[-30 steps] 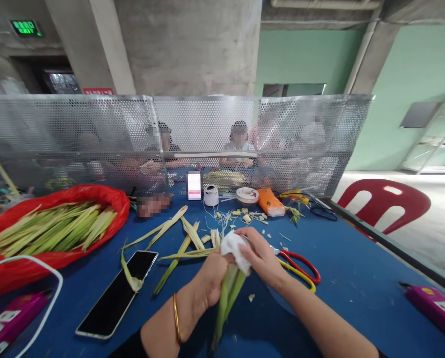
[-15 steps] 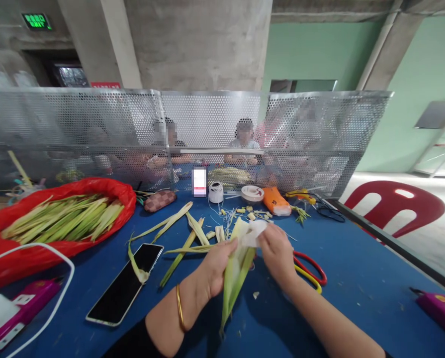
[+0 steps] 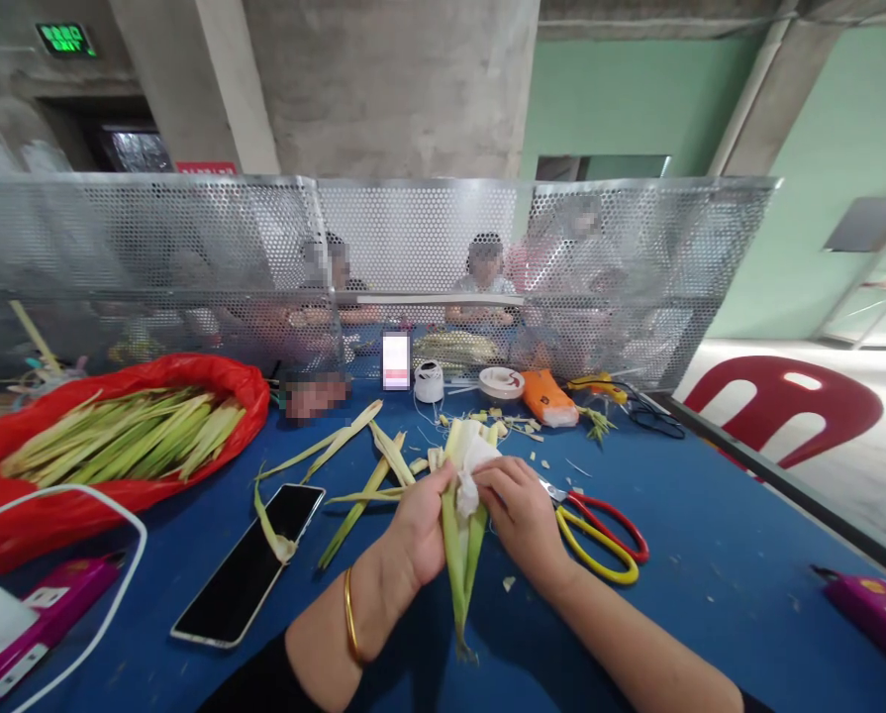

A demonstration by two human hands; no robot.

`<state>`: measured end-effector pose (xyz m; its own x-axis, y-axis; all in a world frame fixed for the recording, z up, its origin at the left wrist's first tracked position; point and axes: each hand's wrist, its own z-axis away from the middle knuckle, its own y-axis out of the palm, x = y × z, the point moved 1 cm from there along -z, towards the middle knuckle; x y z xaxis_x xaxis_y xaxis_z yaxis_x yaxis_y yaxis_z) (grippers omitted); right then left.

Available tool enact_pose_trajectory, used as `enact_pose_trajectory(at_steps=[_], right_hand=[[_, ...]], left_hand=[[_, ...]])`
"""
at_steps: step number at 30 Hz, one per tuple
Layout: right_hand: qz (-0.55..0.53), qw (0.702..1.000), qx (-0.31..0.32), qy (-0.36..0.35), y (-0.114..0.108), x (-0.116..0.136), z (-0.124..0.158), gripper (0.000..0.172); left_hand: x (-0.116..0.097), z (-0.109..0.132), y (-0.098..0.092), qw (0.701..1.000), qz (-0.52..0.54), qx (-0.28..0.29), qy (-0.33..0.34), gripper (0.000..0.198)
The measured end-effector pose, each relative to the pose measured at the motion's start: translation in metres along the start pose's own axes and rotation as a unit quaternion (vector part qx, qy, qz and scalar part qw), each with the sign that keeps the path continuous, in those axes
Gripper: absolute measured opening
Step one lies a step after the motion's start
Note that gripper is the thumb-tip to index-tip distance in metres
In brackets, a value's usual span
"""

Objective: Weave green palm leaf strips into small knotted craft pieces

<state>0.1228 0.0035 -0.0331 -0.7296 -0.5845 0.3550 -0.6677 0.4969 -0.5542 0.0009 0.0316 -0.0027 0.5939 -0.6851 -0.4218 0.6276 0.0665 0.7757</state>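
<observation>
My left hand (image 3: 415, 523), with a gold bangle on its wrist, is closed round a bunch of pale green leaf strips (image 3: 460, 555) held upright above the blue table (image 3: 710, 555). My right hand (image 3: 515, 512) pinches a crumpled white tissue (image 3: 469, 473) against the upper part of the strips. The strip tips reach down to the table near its front edge. Red and yellow scissors (image 3: 602, 533) lie just right of my right hand.
A red bag of leaves (image 3: 108, 436) sits at the left, a black phone (image 3: 250, 564) lies before it. Loose strips (image 3: 353, 475), a thread spool (image 3: 429, 381), tape and an orange tool (image 3: 550, 399) line the perforated metal screen (image 3: 190, 257). People sit behind it. A red chair (image 3: 791, 401) stands at the right.
My right hand moved the tissue from the strip tops outward and back down against the strips. The bunch now hangs straighter.
</observation>
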Motion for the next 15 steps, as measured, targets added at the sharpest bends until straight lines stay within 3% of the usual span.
enact_pose_trajectory(at_steps=[5,9,11,12,15], right_hand=[[-0.112,0.989,0.086,-0.047,0.004,0.017,0.004,0.021],[-0.168,0.947,0.27,-0.048,0.002,0.027,0.007,0.018],[-0.209,0.914,0.349,0.0,0.0,0.027,0.007,0.016],[-0.241,0.9,0.361,0.044,-0.002,0.024,0.006,0.014],[-0.347,0.866,0.278,0.229,-0.011,0.002,-0.005,0.014]], left_hand=[[-0.008,0.003,0.002,0.999,-0.033,0.013,0.013,0.045],[-0.034,0.012,0.0,0.99,-0.074,0.012,0.121,0.045],[-0.05,0.016,-0.002,0.979,-0.081,0.024,0.183,0.038],[-0.058,0.018,-0.003,0.966,-0.074,0.014,0.248,0.035],[-0.071,0.019,-0.007,0.957,-0.082,-0.041,0.276,0.032]])
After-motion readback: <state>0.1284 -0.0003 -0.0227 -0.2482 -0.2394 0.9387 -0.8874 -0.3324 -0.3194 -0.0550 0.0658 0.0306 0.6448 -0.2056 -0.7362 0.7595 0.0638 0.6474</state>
